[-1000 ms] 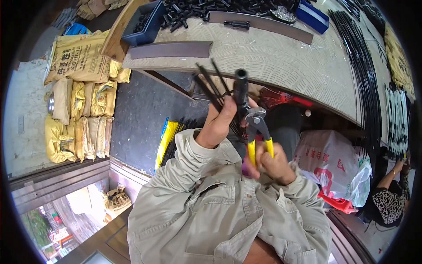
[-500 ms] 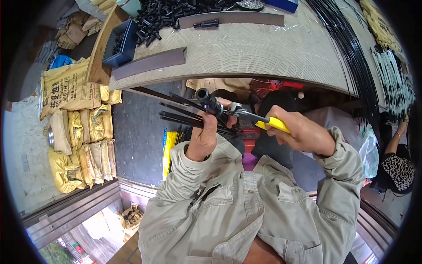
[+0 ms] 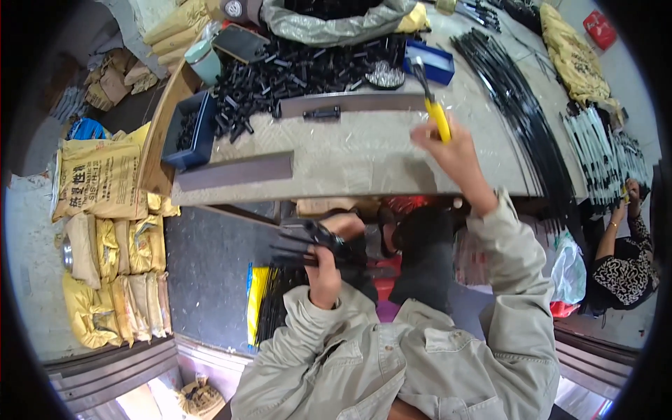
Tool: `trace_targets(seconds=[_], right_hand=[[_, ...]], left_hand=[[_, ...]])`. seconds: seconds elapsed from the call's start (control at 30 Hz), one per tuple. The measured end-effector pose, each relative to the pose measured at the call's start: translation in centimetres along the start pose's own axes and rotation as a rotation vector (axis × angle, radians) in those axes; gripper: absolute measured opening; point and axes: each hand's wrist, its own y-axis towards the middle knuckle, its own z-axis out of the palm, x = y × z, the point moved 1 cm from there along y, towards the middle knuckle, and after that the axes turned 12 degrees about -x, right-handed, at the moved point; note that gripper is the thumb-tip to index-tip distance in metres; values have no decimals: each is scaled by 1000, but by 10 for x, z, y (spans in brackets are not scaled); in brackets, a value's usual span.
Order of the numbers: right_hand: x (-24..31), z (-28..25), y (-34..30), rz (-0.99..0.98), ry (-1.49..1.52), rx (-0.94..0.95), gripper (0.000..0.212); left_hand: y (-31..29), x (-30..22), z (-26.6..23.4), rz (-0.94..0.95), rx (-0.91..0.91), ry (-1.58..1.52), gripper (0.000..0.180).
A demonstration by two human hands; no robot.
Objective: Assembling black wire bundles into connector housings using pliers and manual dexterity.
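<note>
Pliers with yellow handles (image 3: 439, 120) are gripped in my right hand (image 3: 453, 148), raised over the near part of the worktable. Their metal head points away from me, toward a small blue box (image 3: 432, 64). Below the table's front edge, my left hand (image 3: 324, 280) is closed around a black umbrella frame (image 3: 297, 250), a cluster of thin rods at a dark hub. Motion blur smears the frame, and its far end is hard to make out.
On the worktable (image 3: 364, 157) lie a heap of black tubular parts (image 3: 280, 80), metal strips (image 3: 238, 170), a dish of small metal pieces (image 3: 385, 74) and long black rods (image 3: 504, 98). A blue bin (image 3: 189, 133) stands left. Stacked sacks (image 3: 105, 175) line that side; a co-worker (image 3: 619, 273) works at right.
My right hand has carried the pliers away from the umbrella frame, up and forward over the table. My left hand still holds the frame, now lower. The view has tilted to show more table.
</note>
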Motion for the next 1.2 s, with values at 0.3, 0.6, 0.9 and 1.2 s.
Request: trace_targets(seconds=[0.3, 0.6, 0.9, 1.2], right_hand=[[-37, 77, 108, -189, -742, 95, 19], [-43, 89, 105, -227, -753, 113, 15], [-33, 92, 101, -200, -733, 128, 19], [-29, 81, 98, -296, -700, 89, 18]], left_hand=[[-4, -32, -3, -128, 244, -145, 54], [-3, -36, -10, -113, 190, -139, 51], [-7, -46, -18, -87, 95, -134, 44], [-7, -44, -22, 137, -11, 8, 47]])
